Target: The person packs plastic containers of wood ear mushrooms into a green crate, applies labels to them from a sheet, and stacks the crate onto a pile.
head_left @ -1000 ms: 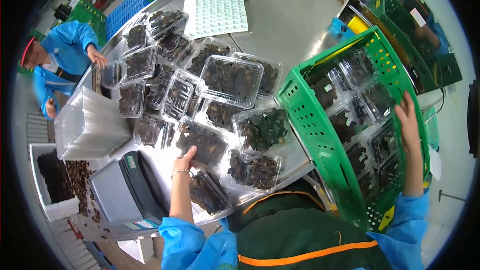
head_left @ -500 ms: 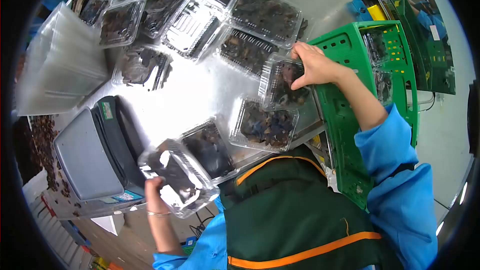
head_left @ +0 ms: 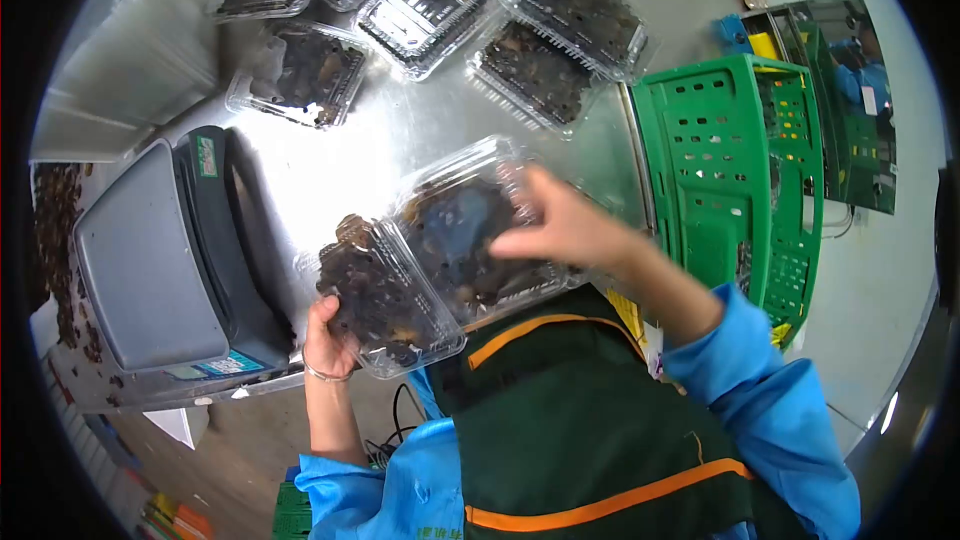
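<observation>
My left hand (head_left: 330, 340) grips the near-left corner of a clear plastic clamshell box (head_left: 395, 305) filled with dark, leafy pieces like wood ear mushroom. This box sits tilted at the table's front edge and overlaps a second clear box (head_left: 455, 230) with similar dark contents. Over the right side of that second box is my right hand (head_left: 565, 225), smeared by motion, its thumb and fingers reaching across the plastic. The fingertips overlap the box, and whether they hold it I cannot tell.
Several filled clear boxes (head_left: 575, 15) lie across the back of the metal table (head_left: 410, 135). A grey scale (head_left: 150, 270) stands left, below a stack of clear plastic trays (head_left: 130, 50). A green crate (head_left: 700, 165) stands at the right edge. Brown scraps (head_left: 60, 270) lie far left.
My left hand has raised its box and shifted it slightly right, so it overlaps the second box. My right hand has moved down and left from the box it gripped. The view has shifted.
</observation>
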{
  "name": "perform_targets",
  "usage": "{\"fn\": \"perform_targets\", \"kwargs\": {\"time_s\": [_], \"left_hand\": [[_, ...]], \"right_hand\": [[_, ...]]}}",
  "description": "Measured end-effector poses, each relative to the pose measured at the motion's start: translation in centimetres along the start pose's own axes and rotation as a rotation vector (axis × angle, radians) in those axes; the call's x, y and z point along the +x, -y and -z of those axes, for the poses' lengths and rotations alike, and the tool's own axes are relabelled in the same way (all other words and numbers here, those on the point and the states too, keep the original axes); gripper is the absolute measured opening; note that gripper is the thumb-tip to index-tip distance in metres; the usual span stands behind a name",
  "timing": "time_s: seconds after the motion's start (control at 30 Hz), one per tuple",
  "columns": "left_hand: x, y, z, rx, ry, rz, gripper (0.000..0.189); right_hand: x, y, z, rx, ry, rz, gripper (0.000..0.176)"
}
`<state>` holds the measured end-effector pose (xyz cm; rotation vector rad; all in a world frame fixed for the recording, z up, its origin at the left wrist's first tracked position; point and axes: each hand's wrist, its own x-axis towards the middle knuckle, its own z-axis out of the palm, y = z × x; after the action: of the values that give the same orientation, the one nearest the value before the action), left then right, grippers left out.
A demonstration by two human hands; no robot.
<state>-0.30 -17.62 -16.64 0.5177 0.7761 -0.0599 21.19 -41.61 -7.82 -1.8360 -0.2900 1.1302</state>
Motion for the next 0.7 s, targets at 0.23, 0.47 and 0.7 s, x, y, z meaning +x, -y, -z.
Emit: {"fn": "perform_targets", "kwargs": {"time_s": [0.23,0.47,0.7], "left_hand": [[-3.6,-2.4,3.0,-0.161,-0.097,-0.099,0.051],[-1.8,0.7,11.3,0.205,-0.368,-0.234,0.041],[-3.5,-2.6,-3.6,0.273,-0.253,-0.38,0.053]], "right_hand": [[0.8,1.0,-6.8,0.123,-0.048,-0.141,0.079],[3.6,1.3,-7.8,-0.144,-0.059,-0.131,0.082],[2.7,1.3,-5.2,0.606,0.131,0.11,0.064]]}}
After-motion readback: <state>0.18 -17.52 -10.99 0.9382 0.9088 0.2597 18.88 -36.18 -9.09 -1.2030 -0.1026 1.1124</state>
